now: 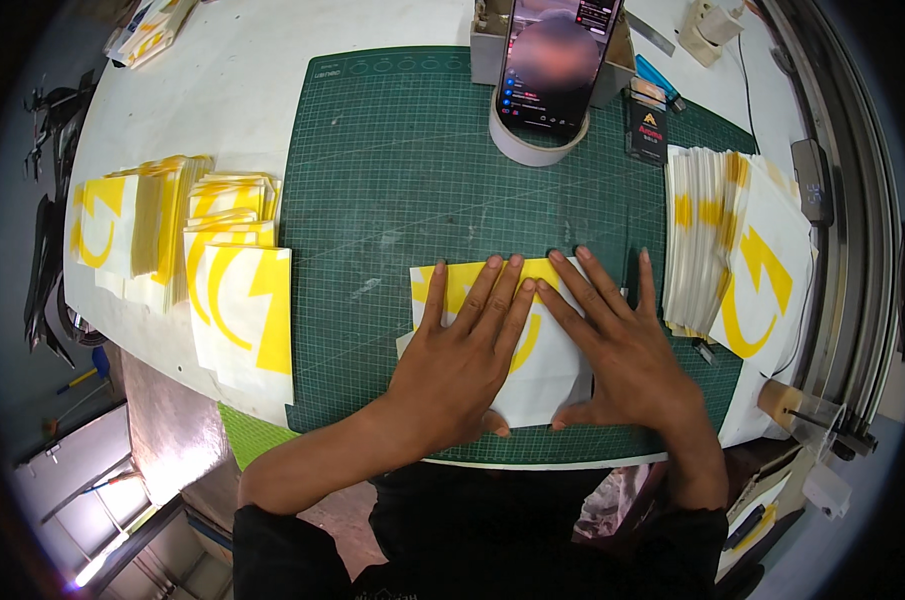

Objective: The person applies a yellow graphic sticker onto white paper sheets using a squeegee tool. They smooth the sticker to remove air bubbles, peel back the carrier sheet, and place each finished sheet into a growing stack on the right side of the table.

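A white paper sheet (554, 375) with a yellow printed design lies on the green cutting mat (392, 180), close to its front edge. My left hand (462, 345) rests flat on the sheet's left part, fingers spread and pointing away from me. On the right part lies my right hand (617, 355), also flat with fingers apart. The two index fingertips nearly meet near the sheet's far edge. Both hands cover much of the design. Beyond the right fingers a dark slim object (631, 272) is partly hidden.
Stacks of similar yellow-and-white folded papers stand at left (247, 320) and farther left (137, 225); another stack (717, 240) stands at right. A phone (557, 60) leans upright in a tape roll (537, 152). Near it are a small black box (646, 130) and a blue cutter (657, 80).
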{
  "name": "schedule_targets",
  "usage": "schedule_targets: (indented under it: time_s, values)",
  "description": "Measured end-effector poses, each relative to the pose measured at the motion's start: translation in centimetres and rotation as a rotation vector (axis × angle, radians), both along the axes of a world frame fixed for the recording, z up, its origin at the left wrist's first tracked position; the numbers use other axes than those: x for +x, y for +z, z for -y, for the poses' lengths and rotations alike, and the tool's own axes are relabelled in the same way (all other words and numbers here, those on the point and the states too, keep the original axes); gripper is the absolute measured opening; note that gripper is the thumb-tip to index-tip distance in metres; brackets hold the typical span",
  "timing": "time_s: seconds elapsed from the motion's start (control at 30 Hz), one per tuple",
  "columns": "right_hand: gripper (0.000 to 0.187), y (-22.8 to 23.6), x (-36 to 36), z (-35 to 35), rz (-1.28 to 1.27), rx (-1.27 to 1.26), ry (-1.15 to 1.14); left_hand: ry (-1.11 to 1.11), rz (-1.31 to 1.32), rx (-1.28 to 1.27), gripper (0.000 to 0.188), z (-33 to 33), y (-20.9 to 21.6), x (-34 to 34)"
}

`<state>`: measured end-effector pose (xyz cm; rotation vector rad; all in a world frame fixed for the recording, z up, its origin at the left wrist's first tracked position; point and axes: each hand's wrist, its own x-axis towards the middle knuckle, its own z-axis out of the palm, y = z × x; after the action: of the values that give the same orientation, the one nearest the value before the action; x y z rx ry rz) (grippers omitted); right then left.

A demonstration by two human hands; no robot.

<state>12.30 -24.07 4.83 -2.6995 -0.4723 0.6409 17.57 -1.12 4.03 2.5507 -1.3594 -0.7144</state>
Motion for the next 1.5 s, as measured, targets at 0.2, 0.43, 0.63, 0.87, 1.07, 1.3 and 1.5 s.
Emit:
schedule_targets:
  time_s: [0.2, 0.43, 0.63, 0.87, 1.07, 1.3, 1.5]
  values:
    - [0.151, 0.2, 0.3, 0.4, -0.038, -0.068, 0.049, 0.034, -0.021, -0.017, 0.154, -0.3, -0.1, 0.1]
    - [0.155, 0.3, 0.4, 0.5, -0.053, -0.113, 0.079, 0.063, 0.015, 0.034, 0.156, -0.6, 0.1, 0.1]
    - [0.155, 0.0, 0.4, 0.7, -0.076, -0.126, 0.078, 0.125, 0.028, 0.028, 0.157, -2.4, -0.3, 0.3]
    - [0.155, 0.1, 0.6, 0.8, -0.086, -0.101, 0.077, 0.146, 0.046, 0.073, 0.160, -5.2, 0.3, 0.5]
    - [0.154, 0.3, 0.7, 0.8, -0.101, -0.109, 0.086, 0.137, 0.062, 0.109, 0.162, -6.3, 0.5, 0.4]
    - [0.154, 0.6, 0.7, 0.8, -0.101, -0.133, 0.103, 0.135, 0.086, 0.154, 0.162, -6.1, 0.7, 0.4]
    - [0.156, 0.9, 1.0, 0.8, -0.123, -0.127, 0.120, 0.142, 0.050, 0.105, 0.162, -6.7, 0.5, 0.5]
